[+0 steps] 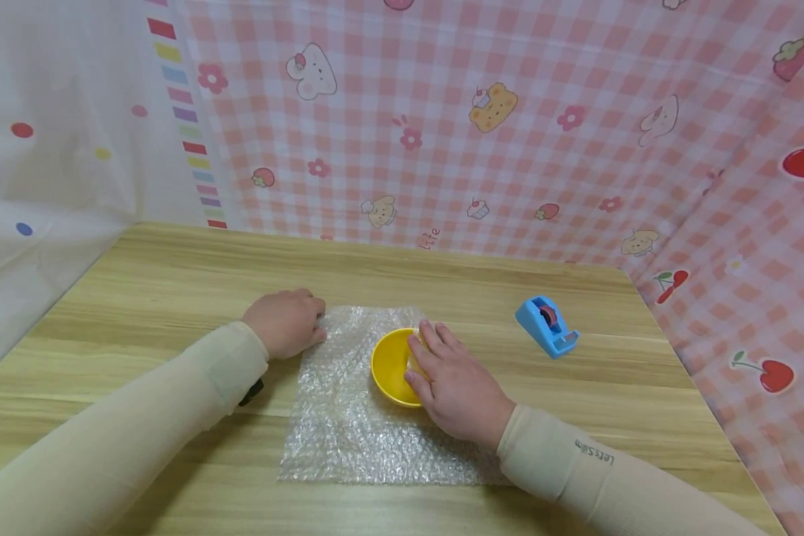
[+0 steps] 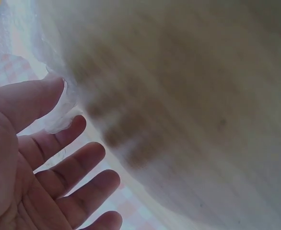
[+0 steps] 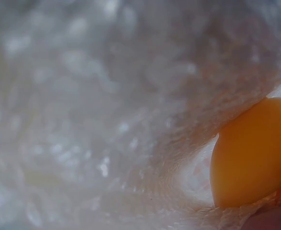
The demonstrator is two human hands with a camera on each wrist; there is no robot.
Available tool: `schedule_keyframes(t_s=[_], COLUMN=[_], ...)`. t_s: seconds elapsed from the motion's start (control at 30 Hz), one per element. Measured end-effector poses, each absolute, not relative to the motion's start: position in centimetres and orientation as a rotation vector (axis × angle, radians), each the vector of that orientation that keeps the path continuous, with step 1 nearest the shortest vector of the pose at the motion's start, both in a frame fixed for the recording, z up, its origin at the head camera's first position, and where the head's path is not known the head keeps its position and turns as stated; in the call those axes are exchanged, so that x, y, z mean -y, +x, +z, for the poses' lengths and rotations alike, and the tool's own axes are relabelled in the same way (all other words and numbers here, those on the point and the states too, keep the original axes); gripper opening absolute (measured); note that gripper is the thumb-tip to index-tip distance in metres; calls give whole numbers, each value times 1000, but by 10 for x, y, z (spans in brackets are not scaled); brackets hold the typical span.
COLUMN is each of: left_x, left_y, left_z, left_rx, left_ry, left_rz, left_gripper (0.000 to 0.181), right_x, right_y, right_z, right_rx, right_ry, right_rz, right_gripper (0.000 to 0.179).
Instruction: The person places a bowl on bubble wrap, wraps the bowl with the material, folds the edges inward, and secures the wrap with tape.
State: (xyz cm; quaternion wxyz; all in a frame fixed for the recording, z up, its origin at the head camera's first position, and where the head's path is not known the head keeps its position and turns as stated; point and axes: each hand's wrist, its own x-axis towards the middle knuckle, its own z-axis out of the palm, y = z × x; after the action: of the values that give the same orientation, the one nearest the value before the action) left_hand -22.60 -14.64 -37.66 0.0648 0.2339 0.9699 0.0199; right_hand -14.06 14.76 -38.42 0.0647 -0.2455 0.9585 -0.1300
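A yellow bowl (image 1: pixel 390 366) sits on a sheet of clear bubble wrap (image 1: pixel 348 439). My right hand (image 1: pixel 458 383) lies over the bowl's right side with its fingers fairly straight, pressing a flap of the wrap over the rim. Part of that flap shows inside the bowl beneath the fingers. In the right wrist view, the bowl's outer wall (image 3: pixel 255 153) stands beside blurred wrap (image 3: pixel 102 143). My left hand (image 1: pixel 286 324) is at the sheet's far left corner. Seen from the left wrist, the wrap's edge (image 2: pixel 61 117) is between thumb and index finger, the other fingers spread.
A blue tape dispenser (image 1: pixel 548 326) with a reddish roll stands on the wooden table (image 1: pixel 610 417), right of the wrap. Pink checked cloth (image 1: pixel 442 171) hangs along the table's back and right side, and pale cloth (image 1: pixel 60 171) at the left.
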Motion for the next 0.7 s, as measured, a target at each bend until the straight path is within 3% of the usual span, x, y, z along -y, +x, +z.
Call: schedule_keyframes(t_s=[0.43, 0.7], left_x=[143, 139], left_y=[-226, -225], left_z=[-378, -376], left_rx=[-2946, -2950], left_ry=[710, 704], left_rz=[129, 187], left_gripper=[30, 20], right_x=[-147, -148], right_y=[-141, -141], right_z=[-385, -385], right_rx=[-2906, -2905], right_ry=[-761, -759], right_rz=[-380, -383], right_gripper=[64, 64])
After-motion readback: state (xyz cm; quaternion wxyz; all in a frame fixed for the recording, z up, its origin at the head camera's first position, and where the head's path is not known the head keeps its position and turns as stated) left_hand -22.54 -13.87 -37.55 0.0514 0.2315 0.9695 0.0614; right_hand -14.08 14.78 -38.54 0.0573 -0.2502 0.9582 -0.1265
